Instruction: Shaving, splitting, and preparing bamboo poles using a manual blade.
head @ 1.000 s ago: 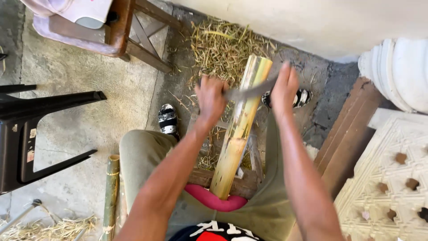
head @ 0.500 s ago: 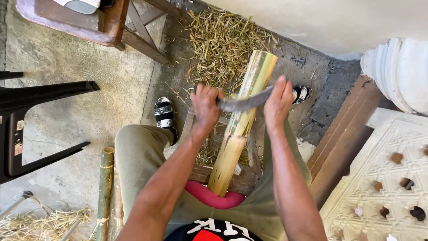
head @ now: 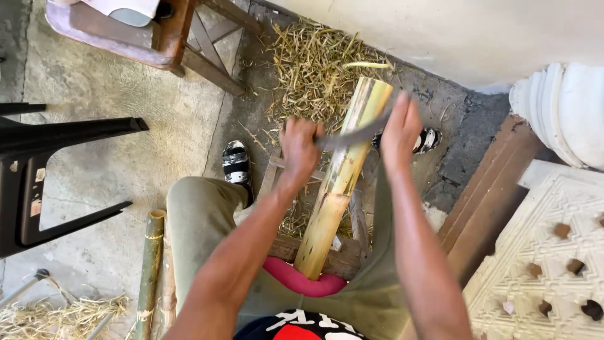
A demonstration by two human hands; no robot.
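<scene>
Your bamboo pole (head: 340,182) runs through the middle of the frame, its long axis slanting from the lower centre, near your lap, up and to the right toward the pile of dry shavings (head: 314,69) on the floor. The near end rests against a wooden frame (head: 343,255) beside a pink pad (head: 302,283). The pole is round and smooth, yellow-green with brown streaks. A dark curved blade (head: 352,135) lies across it near the top. Your left hand (head: 301,151) is clenched around the blade's handle end, wrist bent down. Your right hand (head: 399,135) presses on the other end with fingers fairly straight; you cannot tell whether that grip is closed. Both forearms reach forward over your knees. A thinner bamboo stick (head: 150,271) lies at lower left.
</scene>
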